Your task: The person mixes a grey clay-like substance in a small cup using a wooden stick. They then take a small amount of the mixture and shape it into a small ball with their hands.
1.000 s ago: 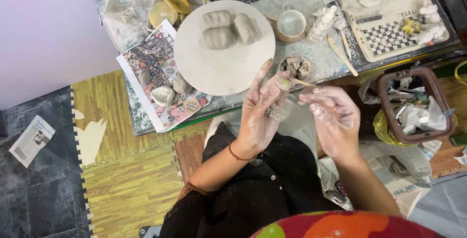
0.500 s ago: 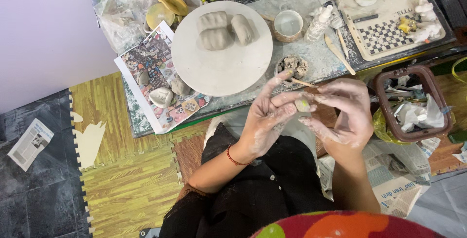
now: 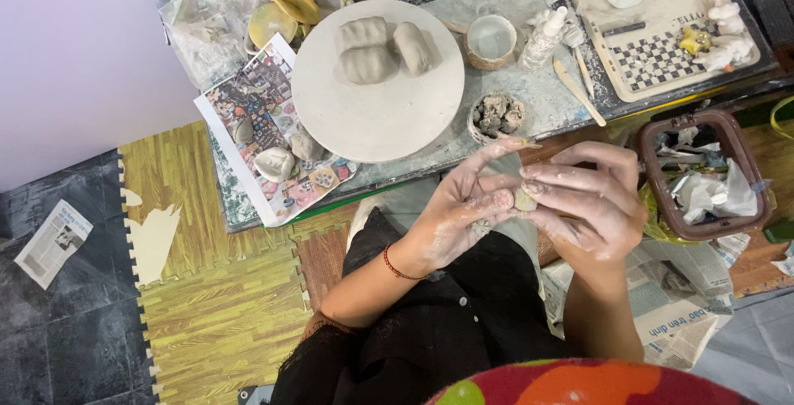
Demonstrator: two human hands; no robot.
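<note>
Both hands met below the bench's near edge: the left hand (image 3: 459,210) and right hand (image 3: 591,202) pinched a small clay lump (image 3: 526,199) between their fingers, apparently pressing it. A round board (image 3: 376,115) carried three clay pieces (image 3: 364,64).

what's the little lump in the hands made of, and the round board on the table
The little lump looks like soft, wet grey clay: matte, and both hands are smeared with pale slip. The round board seems to be plaster or clay-dusted wood, chalky white and dull; I cannot tell which.
</note>
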